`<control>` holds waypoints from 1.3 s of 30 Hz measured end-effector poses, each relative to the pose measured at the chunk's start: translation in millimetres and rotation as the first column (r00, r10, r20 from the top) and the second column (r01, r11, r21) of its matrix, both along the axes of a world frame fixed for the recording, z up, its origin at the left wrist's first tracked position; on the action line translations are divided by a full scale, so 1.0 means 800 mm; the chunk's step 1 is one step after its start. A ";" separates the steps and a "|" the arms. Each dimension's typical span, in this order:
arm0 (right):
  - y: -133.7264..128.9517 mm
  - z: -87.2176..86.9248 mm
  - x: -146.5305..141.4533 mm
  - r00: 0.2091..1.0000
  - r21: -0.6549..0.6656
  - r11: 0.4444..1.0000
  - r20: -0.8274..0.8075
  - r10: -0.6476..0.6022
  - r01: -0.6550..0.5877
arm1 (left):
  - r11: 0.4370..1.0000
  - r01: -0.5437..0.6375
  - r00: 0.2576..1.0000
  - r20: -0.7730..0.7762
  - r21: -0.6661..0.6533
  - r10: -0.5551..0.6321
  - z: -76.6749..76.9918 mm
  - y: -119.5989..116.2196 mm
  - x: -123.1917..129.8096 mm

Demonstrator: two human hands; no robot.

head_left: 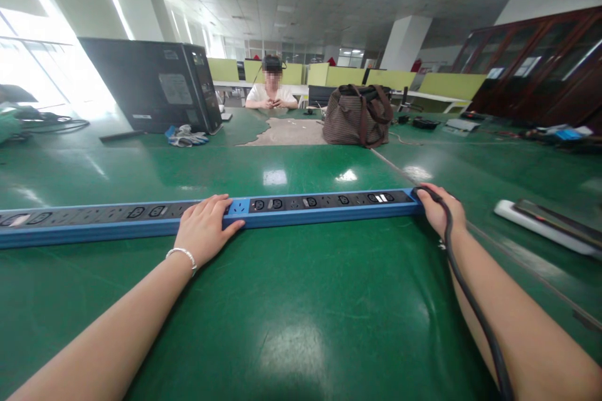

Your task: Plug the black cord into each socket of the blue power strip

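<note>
A long blue power strip (301, 219) lay on the green table (263, 276) beneath both hands; the left hand (203, 227), half open, clasped its width, while the right hand (442, 210) curled around its end, beside a black cable (463, 288).

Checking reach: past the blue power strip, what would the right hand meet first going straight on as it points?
Probably the brown bag, across the green tabletop: the right hand angles forward and left toward it, though depth is unclear from one view.
</note>
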State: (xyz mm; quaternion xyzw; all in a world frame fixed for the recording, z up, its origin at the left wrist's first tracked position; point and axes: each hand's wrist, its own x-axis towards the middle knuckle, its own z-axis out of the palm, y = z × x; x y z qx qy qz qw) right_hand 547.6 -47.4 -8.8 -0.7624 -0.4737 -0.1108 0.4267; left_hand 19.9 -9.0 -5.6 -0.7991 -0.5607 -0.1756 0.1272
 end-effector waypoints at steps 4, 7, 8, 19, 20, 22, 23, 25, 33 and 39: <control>-0.003 -0.002 -0.001 1.000 0.004 1.000 0.004 0.009 -0.009 | 1.000 0.004 1.000 -0.006 0.008 -0.004 -0.002 0.001 0.000; -0.006 -0.003 -0.001 1.000 -0.019 1.000 0.018 0.008 -0.008 | 1.000 0.010 1.000 0.005 0.007 -0.011 -0.002 0.002 0.000; -0.006 -0.004 -0.001 1.000 -0.019 1.000 0.021 0.009 -0.009 | 1.000 0.010 1.000 0.010 0.006 -0.011 -0.002 0.002 0.000; -0.011 -0.006 0.000 0.998 0.016 0.999 0.056 0.037 -0.038 | 1.000 0.008 1.000 0.024 -0.011 -0.008 0.000 0.000 0.001; -0.012 -0.006 0.001 0.997 0.021 0.998 0.065 0.050 -0.051 | 1.000 0.008 1.000 0.026 -0.012 -0.008 0.000 0.001 0.001; -0.012 -0.006 0.001 0.996 0.017 0.999 0.073 0.051 -0.052 | 1.000 0.007 1.000 0.029 -0.012 -0.007 0.000 0.001 0.001; -0.013 -0.006 0.000 0.997 0.014 0.999 0.072 0.034 -0.035 | 1.000 0.006 1.000 0.028 -0.012 -0.006 0.000 0.001 0.001; -0.014 -0.006 -0.001 0.998 0.002 1.000 0.064 0.002 -0.002 | 1.000 0.003 1.000 0.022 -0.013 -0.003 -0.001 0.001 0.001; -0.017 0.001 0.009 0.997 -0.100 0.995 0.076 0.029 -0.021 | 1.000 0.012 1.000 0.022 -0.004 -0.012 -0.001 0.001 0.000; -0.014 0.005 0.015 0.996 -0.126 0.991 0.075 0.045 -0.036 | 1.000 0.015 0.999 0.037 -0.014 -0.014 -0.001 0.001 0.001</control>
